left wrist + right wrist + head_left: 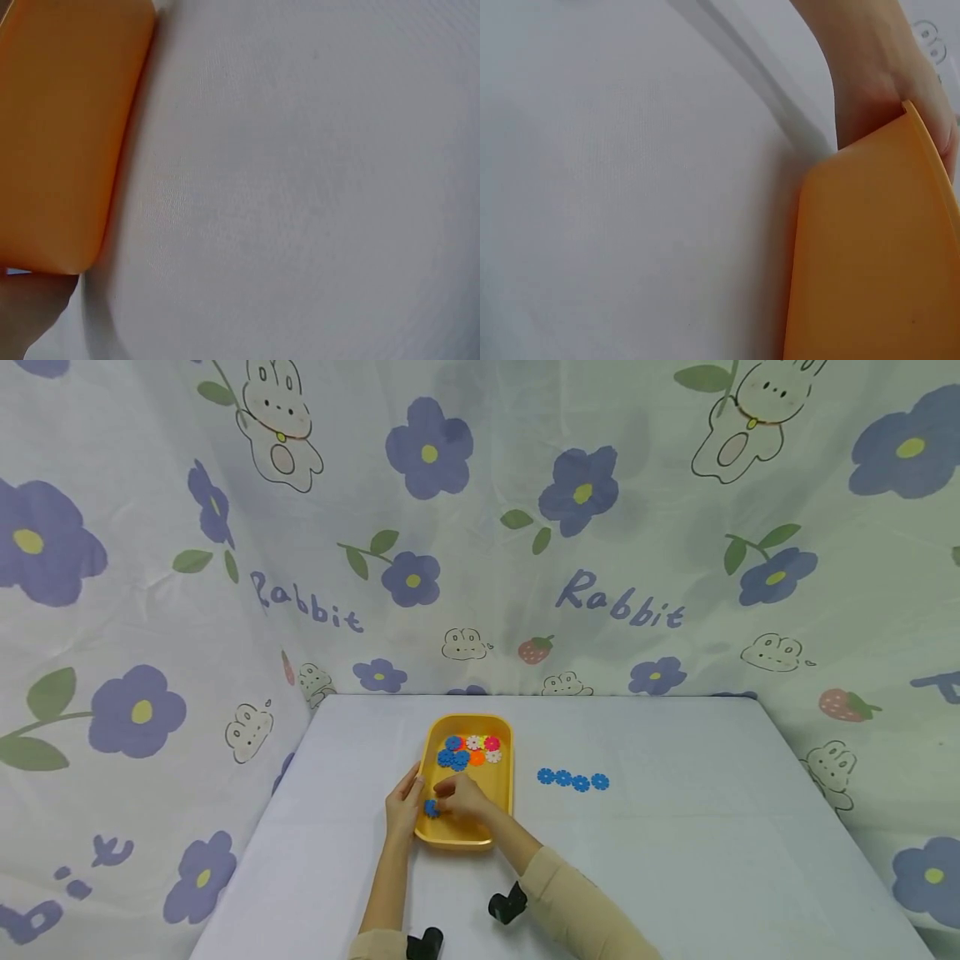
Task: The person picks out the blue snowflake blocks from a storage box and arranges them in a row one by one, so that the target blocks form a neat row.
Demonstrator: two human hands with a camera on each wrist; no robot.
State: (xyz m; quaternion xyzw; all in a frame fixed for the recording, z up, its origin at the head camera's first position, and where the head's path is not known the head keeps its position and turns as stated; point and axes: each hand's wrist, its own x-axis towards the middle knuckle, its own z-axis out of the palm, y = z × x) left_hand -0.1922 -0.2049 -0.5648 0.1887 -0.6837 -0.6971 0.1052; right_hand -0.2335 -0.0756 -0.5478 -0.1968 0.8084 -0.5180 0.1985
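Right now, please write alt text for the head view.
A person's right grip is at a blue flower-shaped piece in a yellow tray the left grip holds. Other pieces lie at its far end, four blue ones to its right.

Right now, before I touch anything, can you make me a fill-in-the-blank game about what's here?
1. On the table, the row of flower-shaped pieces has ____ pieces.
2. Every piece in that row is colored ____.
3. The person's ____ hand reaches over the inside of the yellow tray.
4. The word printed twice across the cloth backdrop is ____.

Missing words: four; blue; right; Rabbit.
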